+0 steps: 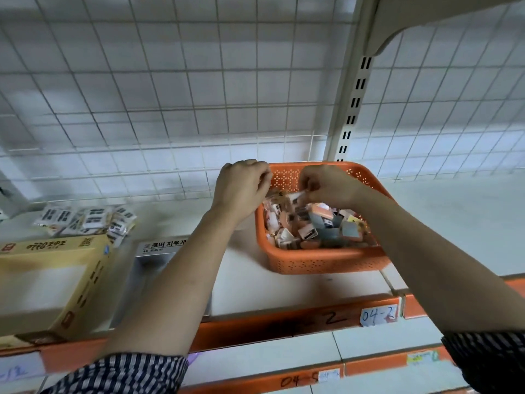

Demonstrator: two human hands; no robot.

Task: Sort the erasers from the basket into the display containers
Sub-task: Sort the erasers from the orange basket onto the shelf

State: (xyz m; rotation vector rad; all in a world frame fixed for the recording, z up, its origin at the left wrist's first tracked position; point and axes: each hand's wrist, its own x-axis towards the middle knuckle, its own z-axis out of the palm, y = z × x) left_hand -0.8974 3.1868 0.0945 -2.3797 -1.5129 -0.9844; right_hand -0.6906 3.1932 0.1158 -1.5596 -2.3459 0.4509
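Erasers (312, 227) are piled up loose in the orange perforated basket (321, 261), mostly pink, white and grey-blue ones all jumbled at angles. The basket sits on the white shelf (284, 282), towards the right and close to the back. Both hands are up over the basket's left-rear part. The left hand (241, 186) and right hand (329, 184) face each other with a small wrapped packet (284, 194) between them, just above the pile. Fingers (262, 173) of the left hand are curled in and seem to pinch one end of it, and the right hand's fingers (305, 180) are bunched on the other end. It's pretty blurry there, so the exact grip is hard to make out.

Left of the basket on the same shelf there's a grey tray (159, 251) with a Korean label, partly behind the left forearm, then a yellow carton (48, 282) beside that. A heap of loose packets (85, 220) lies behind the carton. A handwritten label (377, 315) reading 04-2 is stuck on the orange shelf edge. Wire grid (170, 95) runs along the back, with a slotted upright post (355, 103) behind the basket. Striped sleeves (127, 373) are pushed up both arms.
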